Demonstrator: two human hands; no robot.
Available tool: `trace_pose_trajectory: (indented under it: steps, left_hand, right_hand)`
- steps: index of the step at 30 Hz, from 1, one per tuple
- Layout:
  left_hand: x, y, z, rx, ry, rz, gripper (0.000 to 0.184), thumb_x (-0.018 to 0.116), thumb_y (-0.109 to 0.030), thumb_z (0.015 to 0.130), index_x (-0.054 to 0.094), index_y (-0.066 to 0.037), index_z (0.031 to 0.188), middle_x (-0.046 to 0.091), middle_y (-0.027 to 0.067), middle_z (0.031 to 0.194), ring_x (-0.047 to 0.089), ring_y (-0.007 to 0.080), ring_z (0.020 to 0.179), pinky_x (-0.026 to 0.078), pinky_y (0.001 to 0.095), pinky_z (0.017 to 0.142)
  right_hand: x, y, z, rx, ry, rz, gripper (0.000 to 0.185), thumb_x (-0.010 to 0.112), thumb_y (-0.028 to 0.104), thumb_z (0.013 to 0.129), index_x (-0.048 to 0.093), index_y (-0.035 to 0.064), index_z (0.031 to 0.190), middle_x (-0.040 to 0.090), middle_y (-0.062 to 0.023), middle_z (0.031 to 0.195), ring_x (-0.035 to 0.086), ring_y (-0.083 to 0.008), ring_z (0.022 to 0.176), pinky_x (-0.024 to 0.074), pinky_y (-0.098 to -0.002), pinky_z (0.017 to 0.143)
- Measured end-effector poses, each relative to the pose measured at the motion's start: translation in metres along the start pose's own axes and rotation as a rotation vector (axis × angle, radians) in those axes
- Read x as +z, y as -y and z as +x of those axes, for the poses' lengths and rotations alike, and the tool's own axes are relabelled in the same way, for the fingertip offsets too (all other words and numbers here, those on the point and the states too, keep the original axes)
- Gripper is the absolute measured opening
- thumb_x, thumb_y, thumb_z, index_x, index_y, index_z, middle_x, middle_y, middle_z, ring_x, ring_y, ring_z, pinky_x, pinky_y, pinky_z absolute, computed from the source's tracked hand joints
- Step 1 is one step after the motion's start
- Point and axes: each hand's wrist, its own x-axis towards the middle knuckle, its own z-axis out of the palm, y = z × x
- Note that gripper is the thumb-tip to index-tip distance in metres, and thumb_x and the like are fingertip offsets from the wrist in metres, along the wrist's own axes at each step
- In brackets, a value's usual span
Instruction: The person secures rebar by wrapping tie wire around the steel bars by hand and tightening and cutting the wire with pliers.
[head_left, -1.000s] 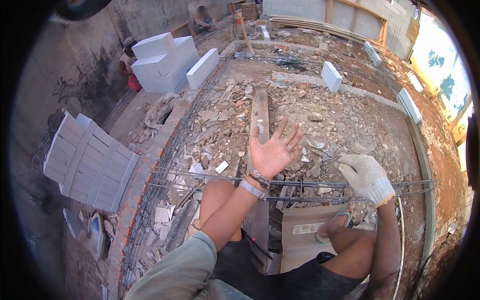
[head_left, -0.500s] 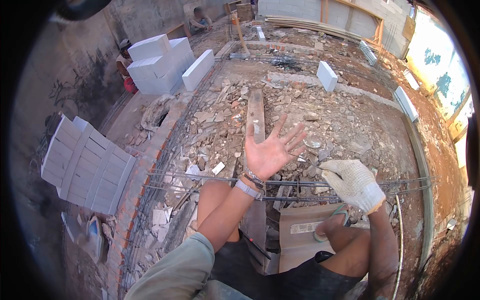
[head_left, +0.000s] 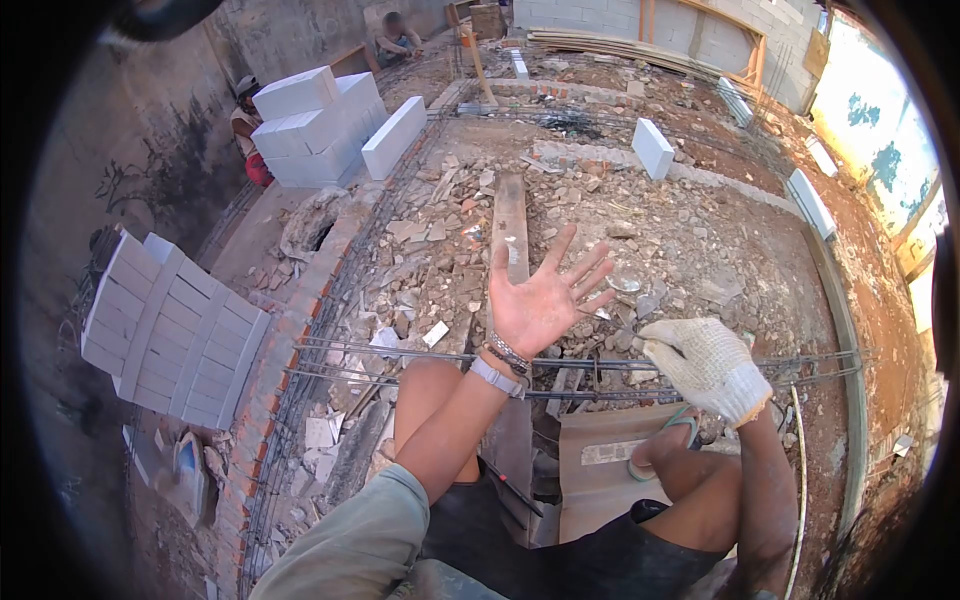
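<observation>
My bare left hand (head_left: 545,300) is held palm up with its fingers spread and nothing in it. A watch with a pale strap (head_left: 493,377) and a beaded bracelet (head_left: 507,353) are on that wrist. To its right, my right hand (head_left: 705,370) wears a cream knitted glove, its fingers pinched together. A thin dark sliver shows near those fingertips; I cannot make out what it is. Below both hands, long steel reinforcing bars (head_left: 430,355) run across from left to right, with a stirrup (head_left: 597,375) around them.
Broken rubble (head_left: 690,265) covers the ground, with a wooden plank (head_left: 510,215) lying on it. White blocks (head_left: 315,140) are stacked at the back left, grey blocks (head_left: 175,335) nearer. Two people sit along the left wall (head_left: 150,130). A red-and-black tool (head_left: 512,490) lies by my lap.
Both hands keep almost the same pose and place. The view has shifted very slightly.
</observation>
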Motion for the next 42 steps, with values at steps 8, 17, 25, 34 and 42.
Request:
trace_pose_trajectory:
  steps: [8,17,25,34,42]
  left_hand:
    - [-0.002,0.0,0.001,-0.019,0.01,0.011,0.088,0.042,-0.074,0.087,0.03,-0.021,0.155,0.018,0.0236,0.161,0.021,0.0409,0.148,0.012,0.0645,0.118]
    - [-0.002,0.0,0.0,-0.025,0.012,0.006,0.087,0.042,-0.074,0.087,0.032,-0.02,0.154,0.019,0.0235,0.161,0.022,0.0404,0.148,0.013,0.0637,0.118]
    - [-0.006,0.004,0.002,-0.049,-0.015,0.043,0.088,0.043,-0.073,0.088,0.031,-0.016,0.154,0.024,0.0271,0.158,0.032,0.0421,0.142,0.019,0.0627,0.117]
    - [-0.01,0.014,0.005,-0.112,-0.003,0.089,0.09,0.042,-0.073,0.088,0.029,-0.013,0.155,0.025,0.029,0.157,0.037,0.0414,0.14,0.028,0.0592,0.114]
    - [-0.012,0.014,0.007,-0.128,0.017,0.082,0.092,0.041,-0.074,0.088,0.027,-0.013,0.156,0.027,0.0287,0.156,0.039,0.0409,0.139,0.03,0.0588,0.113]
  right_hand:
    - [0.001,-0.003,0.0,0.028,0.017,-0.011,0.025,0.061,0.022,0.09,0.073,0.0047,0.104,0.071,-0.019,0.096,0.068,-0.0375,0.09,0.0537,-0.0421,0.08]
    - [0.002,-0.006,-0.001,0.008,-0.002,0.006,0.026,0.061,0.022,0.091,0.072,0.0035,0.106,0.071,-0.0196,0.098,0.068,-0.0379,0.092,0.0534,-0.0425,0.082]
    - [0.001,0.001,0.001,-0.01,0.015,0.018,0.027,0.058,0.028,0.093,0.072,0.0101,0.107,0.071,-0.0166,0.096,0.068,-0.0363,0.09,0.0535,-0.0439,0.079]
    - [0.008,0.011,0.003,-0.042,0.034,-0.007,0.026,0.057,0.031,0.094,0.072,0.0135,0.106,0.071,-0.0161,0.092,0.068,-0.037,0.086,0.0539,-0.0459,0.075]
    - [0.015,0.008,0.002,-0.086,0.024,-0.029,0.024,0.062,0.026,0.092,0.072,0.01,0.106,0.07,-0.017,0.089,0.068,-0.0367,0.082,0.0538,-0.0441,0.071]
